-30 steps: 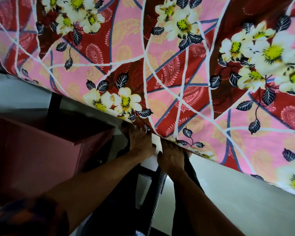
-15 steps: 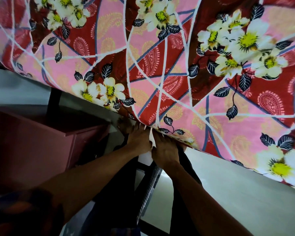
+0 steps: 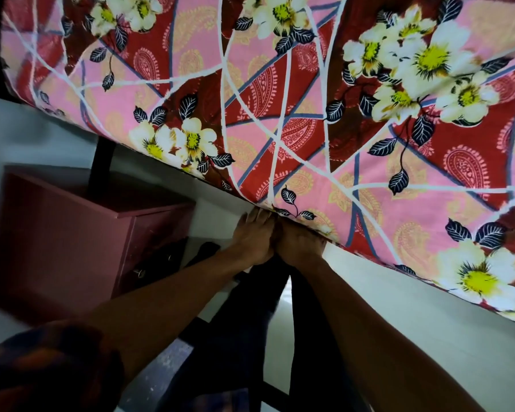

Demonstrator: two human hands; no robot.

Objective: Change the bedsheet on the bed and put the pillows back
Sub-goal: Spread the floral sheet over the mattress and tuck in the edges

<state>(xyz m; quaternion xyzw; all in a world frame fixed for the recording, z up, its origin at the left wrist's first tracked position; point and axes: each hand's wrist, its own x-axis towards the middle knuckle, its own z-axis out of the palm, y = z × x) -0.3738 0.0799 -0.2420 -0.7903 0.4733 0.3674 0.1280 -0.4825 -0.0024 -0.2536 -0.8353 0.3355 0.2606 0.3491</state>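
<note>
We see the bedsheet [image 3: 280, 99] spread across the far and upper part of the view, a pink and red cloth printed with white flowers, dark leaves and paisley shapes. Its near edge runs down from the left to the right, above a pale surface.

Both of the person's hands meet at the middle of that edge, touching each other. The left hand [image 3: 254, 239] lies palm down with its fingers [image 3: 256, 217] together, their tips reaching under the hem. The right hand [image 3: 299, 243] sits just to the right of it, its fingers curled under the cloth edge; we cannot tell whether they pinch the sheet or only press on it.

To the left, near the hands, stands a dark red cabinet [image 3: 72, 236]. A dark patterned sleeve [image 3: 42, 370] shows at the near left corner. Dark frame bars [image 3: 244, 322] run below the forearms.
</note>
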